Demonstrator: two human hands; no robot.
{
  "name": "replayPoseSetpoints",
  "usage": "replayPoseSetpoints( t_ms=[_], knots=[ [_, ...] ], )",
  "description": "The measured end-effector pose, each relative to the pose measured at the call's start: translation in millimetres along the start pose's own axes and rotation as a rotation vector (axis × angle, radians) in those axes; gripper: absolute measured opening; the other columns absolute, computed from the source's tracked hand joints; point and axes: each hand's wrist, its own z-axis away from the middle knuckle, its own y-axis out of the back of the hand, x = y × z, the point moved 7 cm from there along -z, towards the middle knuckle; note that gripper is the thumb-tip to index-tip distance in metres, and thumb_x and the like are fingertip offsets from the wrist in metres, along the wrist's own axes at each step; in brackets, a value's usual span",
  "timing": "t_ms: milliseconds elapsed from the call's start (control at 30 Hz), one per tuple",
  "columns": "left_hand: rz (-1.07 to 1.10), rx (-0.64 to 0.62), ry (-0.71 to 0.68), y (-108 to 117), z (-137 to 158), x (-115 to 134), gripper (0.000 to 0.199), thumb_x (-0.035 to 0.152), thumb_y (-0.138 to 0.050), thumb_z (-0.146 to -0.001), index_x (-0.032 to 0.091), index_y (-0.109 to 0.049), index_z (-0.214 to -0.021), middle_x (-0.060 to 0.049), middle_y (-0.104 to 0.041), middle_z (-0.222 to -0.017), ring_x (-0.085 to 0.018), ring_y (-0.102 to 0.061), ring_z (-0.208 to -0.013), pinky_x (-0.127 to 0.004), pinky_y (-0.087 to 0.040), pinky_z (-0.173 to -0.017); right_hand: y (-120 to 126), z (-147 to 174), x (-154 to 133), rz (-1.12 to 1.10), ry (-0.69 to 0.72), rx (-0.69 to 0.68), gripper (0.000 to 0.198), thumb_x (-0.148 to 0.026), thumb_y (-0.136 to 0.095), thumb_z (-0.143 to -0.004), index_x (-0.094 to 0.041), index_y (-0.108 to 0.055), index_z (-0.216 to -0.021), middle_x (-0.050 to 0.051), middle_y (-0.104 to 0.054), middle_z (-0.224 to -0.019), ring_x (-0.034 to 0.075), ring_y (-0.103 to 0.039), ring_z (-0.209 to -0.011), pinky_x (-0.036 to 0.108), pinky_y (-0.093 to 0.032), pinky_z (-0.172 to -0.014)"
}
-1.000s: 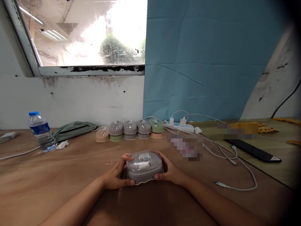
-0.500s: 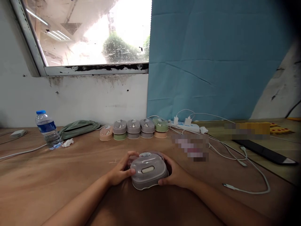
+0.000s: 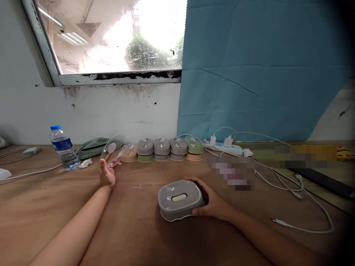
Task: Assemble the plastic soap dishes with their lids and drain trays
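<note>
My right hand point(image 3: 209, 203) grips the right end of a grey oval plastic box point(image 3: 179, 207), its thumb on the near side and fingers around the back. A pale bar shows in a slot in the box's top. Farther off to the left, my left hand point(image 3: 108, 173) holds up a clear plastic cover point(image 3: 115, 162) that bears a round white sticker point(image 3: 111, 147). The cover is tilted on edge, in front of the green pouch's right end, and its thin outline is hard to follow.
Several grey boxes point(image 3: 161, 150) stand stacked along the wall, between a peach box point(image 3: 129, 153) and a green-on-peach stack point(image 3: 194, 148). At left are a water bottle point(image 3: 63, 149), a green pouch point(image 3: 91, 148) and crumpled tissue point(image 3: 85, 163). White cables point(image 3: 307, 231) and a power strip point(image 3: 227, 147) lie at right.
My left hand has lifted the clear cover off the grey box and carried it away to the left. My right hand stays on the box. The view has shifted slightly left.
</note>
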Motion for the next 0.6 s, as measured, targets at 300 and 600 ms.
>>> replayPoseSetpoints(
  t_ms=[300,600],
  knots=[
    [-0.591,0.361,0.165,77.6,-39.0,-21.4,0.051,0.044,-0.026,-0.078,0.007,-0.059,-0.087,-0.014,-0.064,-0.076,-0.026,-0.062,-0.066,-0.034,-0.046,-0.053,-3.1,1.7,-1.3,0.011,-0.002,-0.047,0.082,-0.03,-0.078,-0.049,-0.023,-0.035,-0.119,0.01,-0.046,-0.12,0.027,-0.045,-0.111,0.038,-0.033,-0.095],
    [-1.033,0.257,0.143,56.2,-49.4,-20.8,0.073,0.045,-0.042,-0.073,0.0,-0.027,-0.128,-0.028,-0.032,-0.128,-0.036,-0.029,-0.122,-0.046,-0.029,-0.094,-5.6,1.8,-1.4,0.014,-0.002,-0.077,0.084,-0.035,-0.078,-0.05,-0.022,-0.033,-0.12,0.009,-0.046,-0.12,0.027,-0.044,-0.112,0.039,-0.033,-0.096]
  ],
)
